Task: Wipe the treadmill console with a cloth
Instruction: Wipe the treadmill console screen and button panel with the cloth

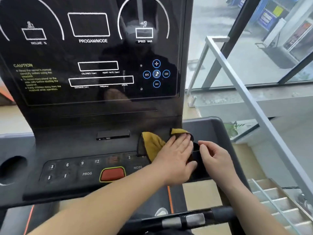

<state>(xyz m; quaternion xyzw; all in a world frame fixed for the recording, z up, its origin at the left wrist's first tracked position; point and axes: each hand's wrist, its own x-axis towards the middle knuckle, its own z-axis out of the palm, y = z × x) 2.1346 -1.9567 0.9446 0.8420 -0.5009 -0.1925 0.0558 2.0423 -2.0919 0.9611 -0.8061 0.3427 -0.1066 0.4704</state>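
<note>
Head view: my left grip (176,158) lies flat with fingers straight, pressing the yellow cloth (155,145) onto the right end of the treadmill console (94,119), just past the keypad (74,167). My right grip (215,156) sits just beside it, fingers loosely curled. I cannot tell whether it pinches the cloth's dark edge. To wipe well, I judge I should flatten the bunched folds and press with the whole palm. Then I sweep leftward in overlapping strokes, going lightly over the red button (112,173) so nothing triggers. The glossy display (93,53) above comes after.
</note>
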